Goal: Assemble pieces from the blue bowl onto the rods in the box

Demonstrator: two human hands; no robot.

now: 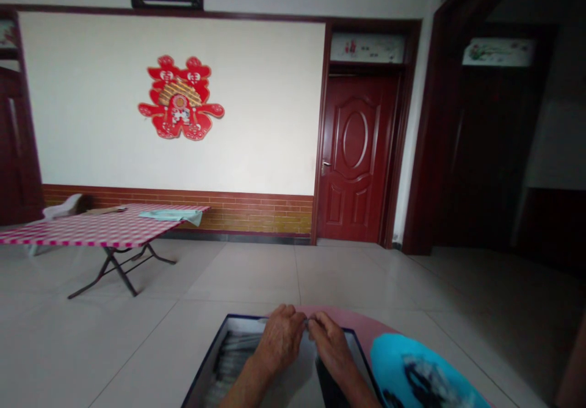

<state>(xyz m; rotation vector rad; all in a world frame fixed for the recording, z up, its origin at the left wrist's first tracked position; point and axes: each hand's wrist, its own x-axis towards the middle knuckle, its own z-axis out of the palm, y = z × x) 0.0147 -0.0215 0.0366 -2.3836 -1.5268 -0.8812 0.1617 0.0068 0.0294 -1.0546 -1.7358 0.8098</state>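
Both hands meet over the far end of a shallow box [211, 359] with pale inside walls and a dark blue rim. My left hand [282, 338] has its fingers curled and pressed together. My right hand [328, 341] is closed in a pinch close beside it. A small dark bit shows between the fingertips, too small to name. In the box's left part lies a blurred stack of grey strips [233, 356]. A black object [328, 383] sits below my right wrist, partly hidden by the forearm.
The box rests on a pink round surface [361, 322]. A bright blue bag-like thing [421, 371] with black pieces is right of it. Farther off stand a folding table [114, 228] with a checked cover and a red door [354, 157].
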